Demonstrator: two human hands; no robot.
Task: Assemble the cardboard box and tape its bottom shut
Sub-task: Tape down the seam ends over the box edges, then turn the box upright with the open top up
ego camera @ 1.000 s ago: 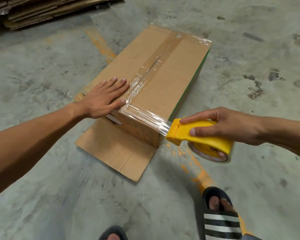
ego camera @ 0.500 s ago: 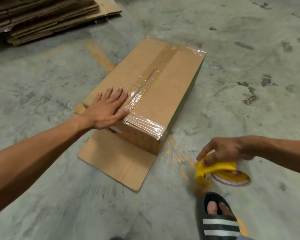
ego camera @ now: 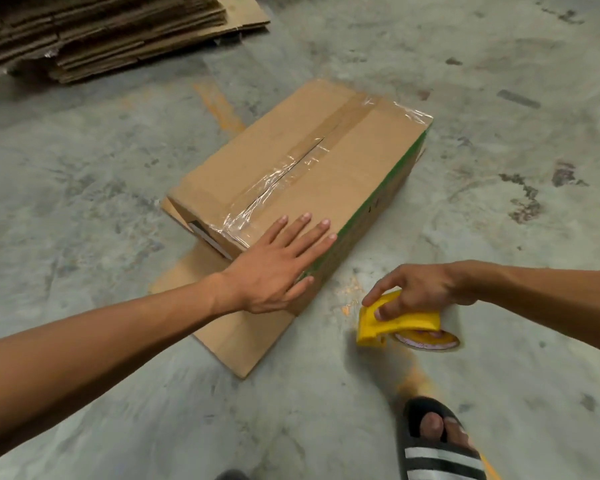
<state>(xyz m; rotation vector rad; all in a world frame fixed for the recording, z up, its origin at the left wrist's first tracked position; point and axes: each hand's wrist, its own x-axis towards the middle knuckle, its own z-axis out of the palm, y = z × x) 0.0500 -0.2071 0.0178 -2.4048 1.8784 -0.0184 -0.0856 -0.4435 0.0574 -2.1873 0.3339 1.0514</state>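
Since the earlier frame the left hand (ego camera: 274, 268) is shifted from the tape seam toward the near right corner of the cardboard box (ego camera: 343, 161), laid flat, fingers spread, nothing gripped. The box is seen on the floor (ego camera: 83, 168), clear tape (ego camera: 284, 174) along its seam. The yellow tape dispenser (ego camera: 399, 323) is gripped by the right hand (ego camera: 419, 289), low beside the box.

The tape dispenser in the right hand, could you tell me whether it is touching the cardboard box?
Apart. The head view shows bare floor between the tape dispenser and the cardboard box.
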